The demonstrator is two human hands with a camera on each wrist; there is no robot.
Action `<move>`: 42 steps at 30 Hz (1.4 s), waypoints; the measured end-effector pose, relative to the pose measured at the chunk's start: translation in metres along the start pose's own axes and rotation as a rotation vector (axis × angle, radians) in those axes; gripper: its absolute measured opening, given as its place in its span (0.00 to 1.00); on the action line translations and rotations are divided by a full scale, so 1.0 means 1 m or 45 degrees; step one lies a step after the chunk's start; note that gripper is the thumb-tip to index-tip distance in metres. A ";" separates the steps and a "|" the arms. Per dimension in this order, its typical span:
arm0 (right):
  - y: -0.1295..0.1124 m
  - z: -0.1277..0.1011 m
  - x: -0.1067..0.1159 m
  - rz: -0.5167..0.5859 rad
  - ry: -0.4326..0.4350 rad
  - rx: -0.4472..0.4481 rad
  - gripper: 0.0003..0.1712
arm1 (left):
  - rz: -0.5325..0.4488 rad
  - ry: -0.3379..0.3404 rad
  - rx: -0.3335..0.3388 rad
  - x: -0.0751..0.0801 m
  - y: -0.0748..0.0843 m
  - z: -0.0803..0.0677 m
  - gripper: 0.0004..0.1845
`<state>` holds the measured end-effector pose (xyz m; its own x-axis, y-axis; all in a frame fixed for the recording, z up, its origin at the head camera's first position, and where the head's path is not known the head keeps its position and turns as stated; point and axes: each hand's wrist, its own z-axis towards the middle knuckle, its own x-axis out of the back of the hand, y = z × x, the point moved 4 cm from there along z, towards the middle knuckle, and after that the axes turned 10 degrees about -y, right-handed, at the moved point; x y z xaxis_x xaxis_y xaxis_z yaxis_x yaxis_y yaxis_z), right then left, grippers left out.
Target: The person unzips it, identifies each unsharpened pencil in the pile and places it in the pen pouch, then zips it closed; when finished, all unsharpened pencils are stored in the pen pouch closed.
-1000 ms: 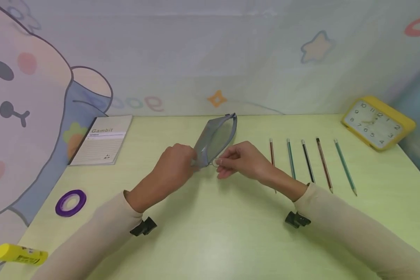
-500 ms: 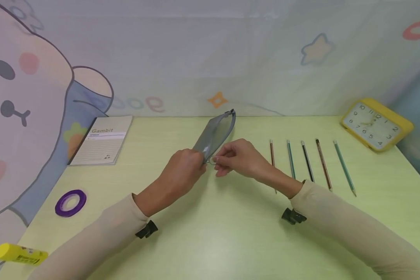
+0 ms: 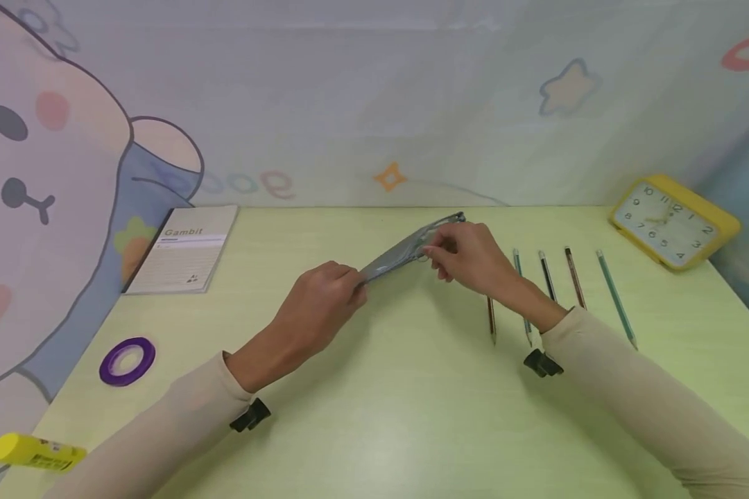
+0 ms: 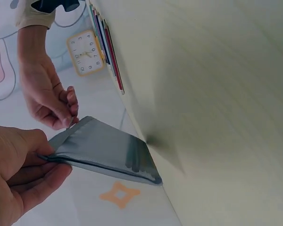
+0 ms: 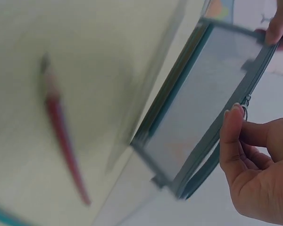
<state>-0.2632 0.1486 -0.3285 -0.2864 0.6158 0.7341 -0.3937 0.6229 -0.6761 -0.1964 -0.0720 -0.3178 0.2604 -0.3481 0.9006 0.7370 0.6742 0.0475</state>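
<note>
A grey zippered pencil case [image 3: 392,260] with see-through sides is held up over the table, slanting away to the right in the head view. My left hand [image 3: 320,306] pinches its near corner. At the zipper, my right hand [image 3: 474,258] pinches the ring pull [image 5: 245,112] between thumb and finger. In the right wrist view, the zipper edge is closed from the left hand's end up to the ring. Beyond the ring a gap shows at the far end. Dark strips [image 5: 172,89] run along the case's bottom; whether they lie inside is unclear.
Several pencils [image 3: 616,298] lie in a row at the right, some partly under the right arm. Behind them stands a yellow clock [image 3: 668,222]. On the left are a notebook [image 3: 181,253], a purple tape roll [image 3: 127,362] and a yellow glue stick [image 3: 36,452].
My right hand has drawn the ring pull along the zipper, away from the left hand to the right. The case's mouth has narrowed, and its far end has swung right.
</note>
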 end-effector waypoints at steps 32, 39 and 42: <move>0.018 -0.031 -0.001 -0.113 -0.227 -0.300 0.14 | 0.239 -0.555 0.059 -0.016 -0.048 -0.005 0.04; 0.028 -0.027 -0.033 -0.135 -0.323 -0.309 0.17 | 0.234 -0.675 -0.007 -0.041 -0.049 -0.016 0.11; 0.032 -0.029 -0.030 -0.077 -0.339 -0.297 0.15 | 0.254 -0.688 -0.020 -0.046 -0.048 -0.017 0.11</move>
<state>-0.2418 0.1639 -0.3736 -0.4980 0.4462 0.7435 -0.2159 0.7666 -0.6047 -0.2335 -0.0995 -0.3692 0.0427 0.1701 0.9845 0.7168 0.6812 -0.1488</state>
